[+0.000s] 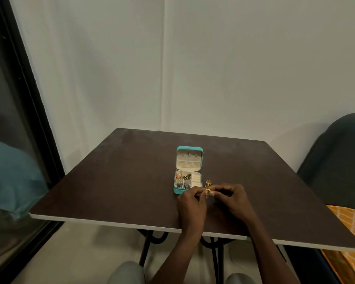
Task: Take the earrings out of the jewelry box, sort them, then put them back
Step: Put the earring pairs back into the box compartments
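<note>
From my remote station I noted a small teal jewelry box (188, 181) standing open near the middle of a dark table (111, 181), its lid tipped back and its pale lining exposed. The tray was divided into small compartments; the four on the left held earrings, one lot gold-toned (179, 175), the others dark or grey, too small for me to count or tell apart. The long compartment on the right looked pale, and I could not tell whether it held anything.

Both hands met just beside the box's front right corner. The left hand (191, 203) and right hand (232, 198) each pinched at a gold earring (208, 190) between fingertips; the fingers covered most of it, so I could not make out which hand bore it. A second gold earring (208, 182) showed just beyond the fingertips, near the box; whether it lay on the table or hung from the first was unclear.

A dark chair (340, 160) stood at the right, cut off by the frame edge.
</note>
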